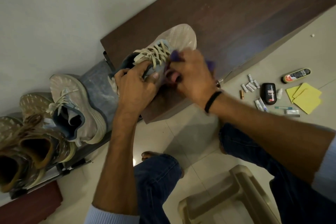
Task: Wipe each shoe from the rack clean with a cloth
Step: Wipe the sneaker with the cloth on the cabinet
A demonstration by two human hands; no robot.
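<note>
a pale pink-and-blue sneaker [179, 41] is held against the dark wooden cabinet top [236, 14], with its toe pointing away from the person. the left hand [135, 85] is curled round the heel end, and its thumb is pressed on the side panel. the right hand [193, 76] is bunched round a purple cloth [175, 56], which is pressed to the upper just beside the laces. this hand is blurred, so the exact lie of its fingers cannot be told. the step in hand is judged to be the wiping of this shoe's side. its mate [78, 103] and two brown sneakers [36, 143] are seen on the rack [99, 82] at the left, so most of the task appears to be left. next, the shoe would need to be turned in the left hand so that the toe and sole edge are brought under the cloth.
</note>
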